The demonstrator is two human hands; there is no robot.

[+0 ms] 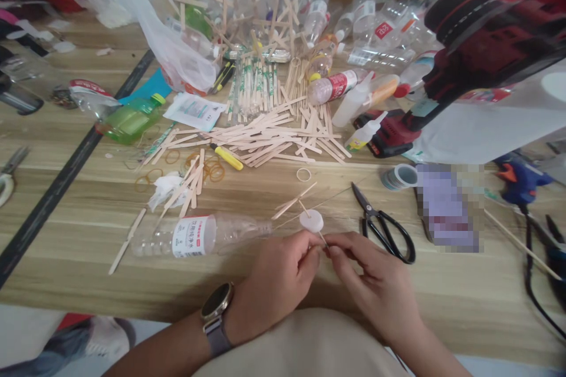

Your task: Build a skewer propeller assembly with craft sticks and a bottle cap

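My left hand (280, 274), with a watch on its wrist, is closed in a pinch just below a round white cap (311, 221). A thin wooden stick (302, 206) runs through the cap, and its near end lies between the fingertips of both hands. My right hand (375, 283) pinches that near end; the very tip is partly hidden. Two crossed craft sticks (294, 200) are just beyond the cap. Left of the hands a clear plastic bottle (192, 237) lies on its side. Black-handled scissors (375, 215) rest to the right.
Loose craft sticks (269, 135) are heaped ahead, beside a yellow cutter (227, 156) and rubber bands (215, 169). A red power drill (477, 41) stands at right, near a tape roll (399, 177), a phone (446, 206) and a blue glue gun (524, 179). Plastic bottles crowd the back.
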